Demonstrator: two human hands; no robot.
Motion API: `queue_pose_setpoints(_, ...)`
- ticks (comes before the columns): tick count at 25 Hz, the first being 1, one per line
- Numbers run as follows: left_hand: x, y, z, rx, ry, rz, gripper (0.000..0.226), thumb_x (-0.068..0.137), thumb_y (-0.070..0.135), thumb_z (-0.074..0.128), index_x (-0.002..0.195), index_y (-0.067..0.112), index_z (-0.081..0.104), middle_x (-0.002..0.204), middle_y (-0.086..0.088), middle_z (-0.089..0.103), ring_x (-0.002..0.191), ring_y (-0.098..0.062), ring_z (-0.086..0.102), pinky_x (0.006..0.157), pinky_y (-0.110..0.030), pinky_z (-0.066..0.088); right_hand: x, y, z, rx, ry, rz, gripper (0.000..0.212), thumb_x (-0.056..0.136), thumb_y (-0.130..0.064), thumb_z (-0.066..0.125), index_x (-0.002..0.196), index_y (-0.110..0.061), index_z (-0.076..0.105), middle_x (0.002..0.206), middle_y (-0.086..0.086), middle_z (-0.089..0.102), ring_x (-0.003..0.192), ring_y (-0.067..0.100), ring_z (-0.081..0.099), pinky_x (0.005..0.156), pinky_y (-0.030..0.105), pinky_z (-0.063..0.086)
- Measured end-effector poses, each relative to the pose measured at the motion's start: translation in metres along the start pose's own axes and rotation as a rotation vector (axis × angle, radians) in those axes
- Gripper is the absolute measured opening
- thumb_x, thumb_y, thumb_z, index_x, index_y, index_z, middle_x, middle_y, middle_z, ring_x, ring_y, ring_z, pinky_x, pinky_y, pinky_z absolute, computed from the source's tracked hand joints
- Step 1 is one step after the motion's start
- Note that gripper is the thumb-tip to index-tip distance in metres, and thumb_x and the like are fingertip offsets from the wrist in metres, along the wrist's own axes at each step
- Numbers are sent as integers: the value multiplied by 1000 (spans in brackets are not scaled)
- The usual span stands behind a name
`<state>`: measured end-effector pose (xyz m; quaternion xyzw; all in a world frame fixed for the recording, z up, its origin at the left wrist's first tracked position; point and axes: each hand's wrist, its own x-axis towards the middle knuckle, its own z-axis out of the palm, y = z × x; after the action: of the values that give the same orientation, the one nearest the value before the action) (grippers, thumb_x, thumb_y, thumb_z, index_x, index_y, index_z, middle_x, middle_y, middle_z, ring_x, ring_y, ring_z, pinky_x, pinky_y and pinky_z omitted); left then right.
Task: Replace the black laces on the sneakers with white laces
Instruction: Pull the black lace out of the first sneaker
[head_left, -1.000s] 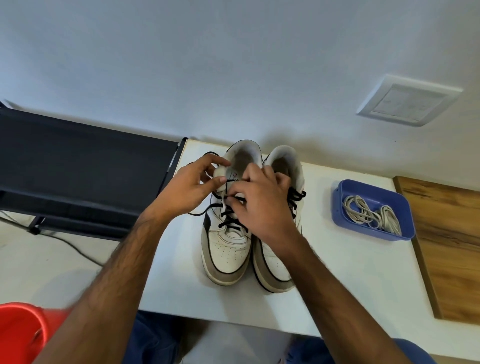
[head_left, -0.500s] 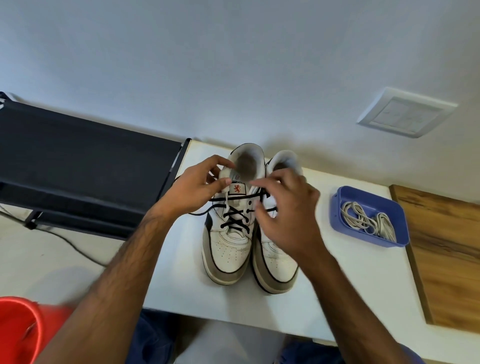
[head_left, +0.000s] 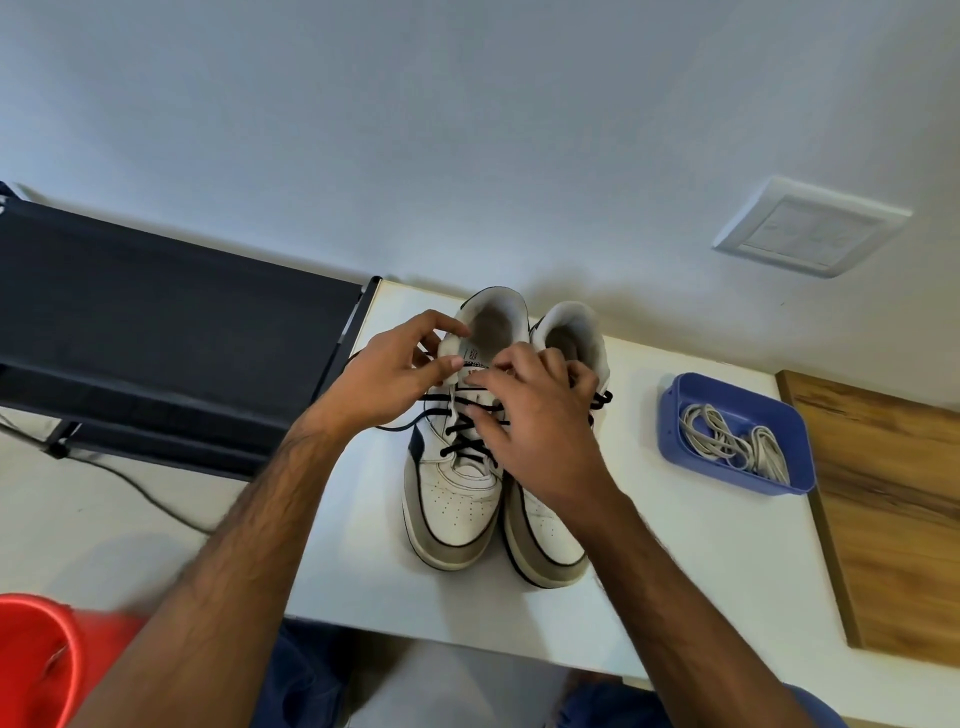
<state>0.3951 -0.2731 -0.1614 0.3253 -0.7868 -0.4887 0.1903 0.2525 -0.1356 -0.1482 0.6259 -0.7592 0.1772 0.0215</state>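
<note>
Two white sneakers with black trim stand side by side on the white table, toes toward me. The left sneaker carries a partly loosened black lace; a loose end trails off to the left. My left hand pinches the top of that sneaker's tongue between thumb and fingers. My right hand lies over the upper eyelets with fingers curled at the black lace; what its fingertips grip is hidden. It covers much of the right sneaker, whose black lace shows at its right side. White laces lie bundled in a blue tray.
A dark fabric rack stands left of the table, with a cable on the floor below it. A wooden board borders the table on the right. A red bucket sits at the lower left. A wall switch plate is above.
My right hand has come back left from beside the right sneaker onto the left sneaker's laces. My left hand has stayed at the tongue.
</note>
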Motion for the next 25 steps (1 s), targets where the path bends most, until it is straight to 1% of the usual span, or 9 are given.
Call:
queue_pose_setpoints(3,0,0,-1,-1,2,1,27,98,34,65,124,36,61,94,11,64,84,-6,67,82,-31,55,9,-7,8,-37,-6,-8,12,85,-33,75,97,-30,74,107,-6,56,107,24,50,93,41,21)
queue_pose_setpoints(6,1,0,-1,-1,-1,-5,27,98,33,65,125,35,60,95,11,64,82,-5,67,80,-25,53,11,0,1,-9,-2,-5,7,84,-32,71,88,-27,70,105,-8,55,106,21,51,92,40,22)
queue_pose_setpoints(10,1,-2,-1,-10,-11,-7,26,98,34,65,124,37,60,95,10,63,83,-5,66,80,-27,53,-9,25,-31,78,130,117,9,76,-34,61,80,-27,56,102,-10,51,102,13,48,92,37,25)
queue_pose_setpoints(12,1,-4,-1,0,-8,-11,26,98,35,65,124,38,60,95,10,62,84,-5,67,84,-30,53,-18,35,-43,105,192,207,10,75,-30,62,83,-27,58,101,-10,51,99,13,49,89,35,25)
queue_pose_setpoints(13,1,-3,0,1,-6,-13,26,98,35,64,124,38,59,95,11,63,85,-5,67,86,-30,53,-20,35,-44,107,192,219,13,76,-30,62,89,-27,61,104,-10,51,100,15,50,89,35,26)
queue_pose_setpoints(15,1,-2,0,-6,-4,-14,26,98,34,65,124,38,60,95,11,63,84,-5,67,86,-30,53,-17,24,-39,67,137,169,27,81,-34,62,108,-31,64,115,-10,52,110,16,49,92,38,28)
queue_pose_setpoints(17,1,-1,0,-11,-4,-7,27,98,34,65,125,37,60,95,11,63,84,-6,68,84,-28,53,-10,9,-25,7,72,75,30,84,-37,64,114,-34,66,124,-9,53,119,17,44,98,41,26)
queue_pose_setpoints(22,2,-3,0,-2,0,6,28,98,32,66,125,35,61,94,11,62,82,-6,66,77,-19,49,11,-8,7,-95,-26,-21,12,83,-30,72,94,-30,74,117,-6,58,118,23,46,103,49,23)
queue_pose_setpoints(25,2,-1,-1,-3,-1,0,27,98,32,66,125,35,61,94,12,60,81,-5,66,74,-17,48,8,-2,-4,-32,48,-6,6,81,-30,66,86,-28,69,114,-8,58,115,22,48,101,49,26)
